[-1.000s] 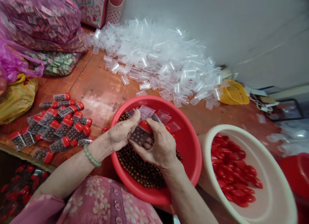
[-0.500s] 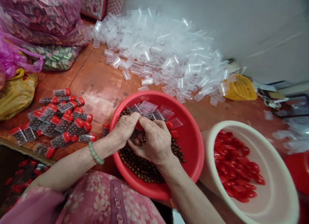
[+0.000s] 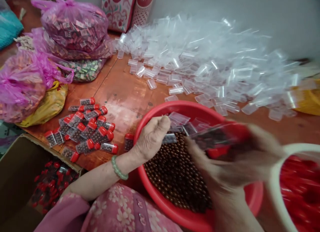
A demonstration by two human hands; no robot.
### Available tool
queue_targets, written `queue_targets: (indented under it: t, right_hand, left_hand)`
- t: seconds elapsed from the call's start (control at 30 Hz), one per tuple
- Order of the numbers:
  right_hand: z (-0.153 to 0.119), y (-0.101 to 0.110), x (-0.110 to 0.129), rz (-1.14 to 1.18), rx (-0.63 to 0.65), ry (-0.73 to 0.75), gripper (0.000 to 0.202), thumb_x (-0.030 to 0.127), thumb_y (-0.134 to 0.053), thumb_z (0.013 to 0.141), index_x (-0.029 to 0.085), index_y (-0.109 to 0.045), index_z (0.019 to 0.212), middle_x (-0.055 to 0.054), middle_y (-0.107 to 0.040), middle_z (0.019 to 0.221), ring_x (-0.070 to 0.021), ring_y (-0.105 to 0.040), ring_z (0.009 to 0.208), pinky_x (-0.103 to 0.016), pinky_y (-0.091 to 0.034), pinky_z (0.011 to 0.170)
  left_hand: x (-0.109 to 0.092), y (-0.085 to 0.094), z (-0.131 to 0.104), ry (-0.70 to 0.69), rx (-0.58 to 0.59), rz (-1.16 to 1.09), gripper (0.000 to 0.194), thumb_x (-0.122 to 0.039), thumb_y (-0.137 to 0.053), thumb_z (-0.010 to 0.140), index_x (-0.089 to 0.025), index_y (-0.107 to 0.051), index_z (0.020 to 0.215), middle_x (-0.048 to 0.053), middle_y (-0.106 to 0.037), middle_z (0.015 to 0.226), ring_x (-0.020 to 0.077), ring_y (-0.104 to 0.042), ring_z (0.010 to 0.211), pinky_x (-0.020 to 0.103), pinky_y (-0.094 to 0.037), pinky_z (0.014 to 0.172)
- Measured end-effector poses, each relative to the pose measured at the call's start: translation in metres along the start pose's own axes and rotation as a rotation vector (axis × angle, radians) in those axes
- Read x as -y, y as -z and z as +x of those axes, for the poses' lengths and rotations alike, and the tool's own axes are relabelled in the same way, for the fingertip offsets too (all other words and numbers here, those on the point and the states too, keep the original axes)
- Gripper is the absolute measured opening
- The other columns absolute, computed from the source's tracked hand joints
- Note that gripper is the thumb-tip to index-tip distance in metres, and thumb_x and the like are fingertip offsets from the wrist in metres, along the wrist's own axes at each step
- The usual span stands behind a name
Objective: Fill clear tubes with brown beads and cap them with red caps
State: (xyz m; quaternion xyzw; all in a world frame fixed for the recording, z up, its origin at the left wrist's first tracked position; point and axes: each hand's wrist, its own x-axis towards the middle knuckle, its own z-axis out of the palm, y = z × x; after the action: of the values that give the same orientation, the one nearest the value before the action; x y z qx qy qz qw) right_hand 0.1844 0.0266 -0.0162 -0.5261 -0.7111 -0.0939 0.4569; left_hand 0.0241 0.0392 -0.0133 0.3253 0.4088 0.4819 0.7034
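Note:
My left hand (image 3: 152, 138), with a green bead bracelet at the wrist, is closed at the left rim of the red basin (image 3: 147, 195). A small clear plastic tube (image 3: 169, 138) lies right at its fingertips; whether the fingers grip it I cannot tell. My right hand (image 3: 240, 162) is smeared by motion over the basin's right side. Between its thumb and fingers is a clear tube of dark beads with a red cap (image 3: 217, 135). Below lie many loose brown beads (image 3: 180, 172). Empty clear sleeves (image 3: 178, 118) rest toward the back of the basin.
Capped bead tubes (image 3: 87, 130) lie heaped on the table at left, with more in a cardboard box (image 3: 15, 172) below. Clear sleeves (image 3: 195, 65) pile along the wall. Filled pink bags (image 3: 72, 28) stand back left. A white tub (image 3: 275, 188) with red caps (image 3: 300, 188) is at right.
My hands have come apart. The right hand has moved rightward with the capped bead tube, while the left stays at the basin's left side. The view has turned left, showing more of the box.

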Motion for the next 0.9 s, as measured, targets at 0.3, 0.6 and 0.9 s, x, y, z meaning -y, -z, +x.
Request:
queue_targets:
  t: [0.3,0.6,0.9]
  right_hand:
    - [0.008,-0.007,0.023,0.049,0.251,0.305,0.083,0.029,-0.071,0.078,0.020,-0.027,0.147,-0.017,-0.063,0.122,-0.0270,-0.065,0.109,-0.040,-0.057,0.084]
    - [0.010,-0.001,-0.004,-0.098,0.991,-0.146,0.027,0.028,-0.054,0.093,0.016,-0.060,0.116,-0.013,-0.064,0.112,-0.0276,-0.065,0.103,-0.042,-0.053,0.089]
    - [0.007,-0.018,-0.010,-0.246,1.244,-0.093,0.025,0.021,-0.057,0.089,0.017,-0.061,0.113,-0.011,-0.057,0.114,-0.0236,-0.061,0.099,-0.032,-0.048,0.082]
  left_hand:
    - [-0.030,0.013,-0.010,-0.187,0.294,0.192,0.017,-0.018,-0.060,0.081,-0.015,-0.060,0.098,0.005,-0.070,0.097,0.0148,-0.065,0.091,0.027,-0.052,0.088]
    - [-0.040,0.082,0.023,-0.359,-0.274,0.901,0.023,-0.027,-0.056,0.085,-0.015,-0.060,0.104,0.007,-0.069,0.095,0.0181,-0.066,0.083,0.033,-0.054,0.079]
    - [-0.033,0.112,0.040,-0.026,-0.286,1.890,0.031,-0.028,-0.044,0.088,-0.009,-0.067,0.099,0.021,-0.068,0.092,0.0370,-0.060,0.099,0.045,-0.050,0.080]
